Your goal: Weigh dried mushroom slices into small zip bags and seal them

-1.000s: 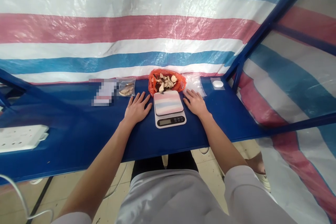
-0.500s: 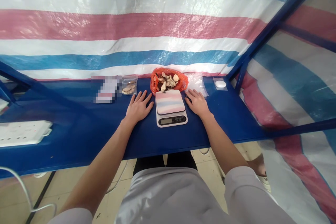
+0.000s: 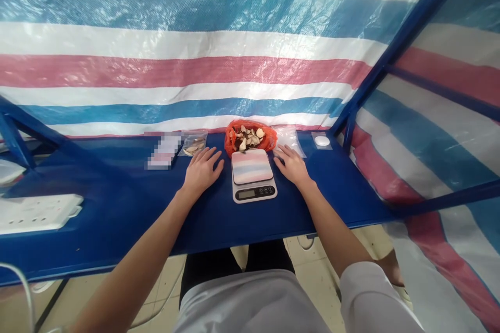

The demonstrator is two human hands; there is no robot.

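Note:
A white digital kitchen scale (image 3: pixel 253 167) stands on the blue table between my hands, its platform bare and its display dark grey. To its left, my left hand (image 3: pixel 201 170) rests with fingers spread, close to a clear zip bag (image 3: pixel 194 143) holding a few pale slices. On the other side, my right hand (image 3: pixel 292 165) is open, its fingertips by a flat clear plastic bag (image 3: pixel 289 140). Directly behind the scale sits a red plastic bag (image 3: pixel 231 138), its mouth open on dried mushroom-like slices (image 3: pixel 250 138).
A small clear bag with a white round thing (image 3: pixel 322 141) lies at the back right. A blurred-out flat item (image 3: pixel 166 150) is at the back left. The white power strip (image 3: pixel 41 213) lies far left. Blue frame bars and a striped tarp (image 3: pixel 195 73) enclose the table.
The view has tilted up a little, so the table things sit lower in the picture. My left hand's fingers have lifted and bent slightly; the scale and bags stay put.

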